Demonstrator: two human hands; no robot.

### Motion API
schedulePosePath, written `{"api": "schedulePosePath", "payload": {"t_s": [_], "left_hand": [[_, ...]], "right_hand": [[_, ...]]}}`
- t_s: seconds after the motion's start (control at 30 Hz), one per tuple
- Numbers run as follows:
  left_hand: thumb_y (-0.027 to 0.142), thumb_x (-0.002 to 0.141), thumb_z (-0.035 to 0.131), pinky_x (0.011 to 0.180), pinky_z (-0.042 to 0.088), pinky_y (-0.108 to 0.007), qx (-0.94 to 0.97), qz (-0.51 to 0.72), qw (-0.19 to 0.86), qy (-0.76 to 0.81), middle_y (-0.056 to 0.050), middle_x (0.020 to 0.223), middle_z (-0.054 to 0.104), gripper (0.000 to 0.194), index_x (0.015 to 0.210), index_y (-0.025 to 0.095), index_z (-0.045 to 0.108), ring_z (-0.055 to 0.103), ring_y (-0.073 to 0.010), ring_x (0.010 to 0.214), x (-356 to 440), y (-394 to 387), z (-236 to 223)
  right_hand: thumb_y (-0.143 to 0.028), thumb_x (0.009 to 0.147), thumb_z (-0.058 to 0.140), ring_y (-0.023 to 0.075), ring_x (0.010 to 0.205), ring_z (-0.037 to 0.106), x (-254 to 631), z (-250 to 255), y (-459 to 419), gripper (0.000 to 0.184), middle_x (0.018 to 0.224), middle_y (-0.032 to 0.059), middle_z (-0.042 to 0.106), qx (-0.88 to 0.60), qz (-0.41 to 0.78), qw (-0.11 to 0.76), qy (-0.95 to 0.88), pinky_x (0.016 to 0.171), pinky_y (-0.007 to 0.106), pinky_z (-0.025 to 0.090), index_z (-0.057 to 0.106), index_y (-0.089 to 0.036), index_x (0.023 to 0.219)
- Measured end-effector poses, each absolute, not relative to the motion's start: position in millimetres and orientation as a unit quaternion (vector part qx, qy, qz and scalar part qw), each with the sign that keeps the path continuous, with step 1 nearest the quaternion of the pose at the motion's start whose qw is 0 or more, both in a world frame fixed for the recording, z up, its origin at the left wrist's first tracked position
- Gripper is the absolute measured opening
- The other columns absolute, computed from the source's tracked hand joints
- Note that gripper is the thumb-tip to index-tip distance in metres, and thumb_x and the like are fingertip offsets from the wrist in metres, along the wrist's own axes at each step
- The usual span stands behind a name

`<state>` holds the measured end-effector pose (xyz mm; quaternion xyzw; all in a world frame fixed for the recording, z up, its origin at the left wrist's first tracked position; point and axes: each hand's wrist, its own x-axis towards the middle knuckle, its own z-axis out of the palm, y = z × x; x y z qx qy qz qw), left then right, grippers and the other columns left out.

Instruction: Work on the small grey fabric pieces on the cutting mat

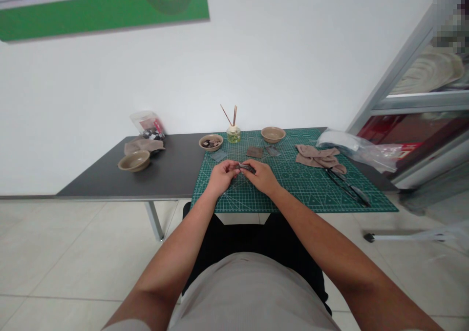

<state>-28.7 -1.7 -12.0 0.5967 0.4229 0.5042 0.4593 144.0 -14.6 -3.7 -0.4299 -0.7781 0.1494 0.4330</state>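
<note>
Pinching a small dark-grey piece (251, 168), probably cloth, left hand (222, 175) and right hand (261, 175) meet toward the left edge of the green gridded mat (308, 192); likely light, soft, best gripped by its ends.

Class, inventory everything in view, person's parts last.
wall: 1, white, background
sign: 1, green, upper left
metal frame: 1, grey, right
floor: 1, pale, below
table: 1, dark grey, centre
mat: 1, green, on table
tub: 1, clear, left
bowls: 3, tan, left, mat's back
bowl pieces: several, brown, middle bowl
diffuser: 1, yellowish, mat's back
patches: 3, bluish, brown, grey, mat
cloths: 2, brownish, left, mat's right
eyeglasses: 1, black, mat's right
bag: 1, clear, right
dark piece: 1, grey, between hands
hands: 2, bare, over mat
arms: 2, bare, foreground
shirt: 1, grey, bottom
trousers: 1, black, bottom
</note>
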Motion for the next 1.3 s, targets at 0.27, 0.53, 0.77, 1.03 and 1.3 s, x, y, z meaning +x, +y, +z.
{"api": "schedulePosePath", "payload": {"t_s": [0.27, 0.53, 0.77, 1.03, 1.3], "left_hand": [[0.022, 0.068, 0.070, 0.061, 0.044, -0.026, 0.594, 0.512, 0.463, 0.412, 0.002, 0.066, 0.062, 0.022, 0.089, 0.016, 0.069, 0.054, -0.0110, 0.057, -28.5, -2.0, -12.0], [0.022, 0.068, 0.069, 0.060, 0.042, -0.025, 0.600, 0.511, 0.453, 0.417, 0.002, 0.064, 0.060, 0.022, 0.089, 0.016, 0.068, 0.052, -0.0105, 0.057, -28.6, -2.4, -11.1], [0.021, 0.067, 0.070, 0.060, 0.042, -0.025, 0.594, 0.512, 0.460, 0.417, 0.003, 0.063, 0.059, 0.023, 0.089, 0.015, 0.068, 0.052, -0.0099, 0.057, -28.9, -2.0, -12.1], [0.021, 0.068, 0.069, 0.060, 0.041, -0.025, 0.592, 0.516, 0.455, 0.419, 0.003, 0.063, 0.059, 0.023, 0.089, 0.015, 0.068, 0.052, -0.0104, 0.057, -29.1, -2.3, -12.3], [0.020, 0.067, 0.068, 0.060, 0.041, -0.025, 0.592, 0.515, 0.461, 0.415, 0.003, 0.062, 0.059, 0.022, 0.088, 0.015, 0.069, 0.051, -0.0101, 0.056, -29.0, -2.2, -11.7]], "right_hand": [[-0.028, 0.089, 0.058, 0.0204, 0.085, 0.066, 142.6, -6.4, -13.0, 0.016, 0.092, 0.0061, 0.071, -0.432, 0.138, 0.436, -0.777, 0.079, 0.033, 0.048, 0.066, -0.019, 0.099], [-0.028, 0.092, 0.054, 0.0206, 0.085, 0.063, 141.7, -8.7, -11.8, 0.014, 0.090, 0.0069, 0.067, -0.436, 0.122, 0.405, -0.795, 0.079, 0.032, 0.046, 0.061, -0.018, 0.097], [-0.026, 0.093, 0.050, 0.0213, 0.087, 0.061, 141.0, -11.3, -10.0, 0.013, 0.091, 0.0080, 0.065, -0.429, 0.119, 0.389, -0.806, 0.079, 0.032, 0.044, 0.058, -0.018, 0.098], [-0.027, 0.094, 0.049, 0.0202, 0.086, 0.060, 140.8, -10.6, -9.8, 0.012, 0.092, 0.0071, 0.065, -0.420, 0.126, 0.403, -0.803, 0.079, 0.032, 0.044, 0.057, -0.019, 0.098], [-0.026, 0.092, 0.051, 0.0202, 0.084, 0.060, 141.9, -10.9, -9.4, 0.009, 0.088, 0.0064, 0.065, -0.420, 0.127, 0.399, -0.805, 0.078, 0.031, 0.045, 0.057, -0.019, 0.095]]}}
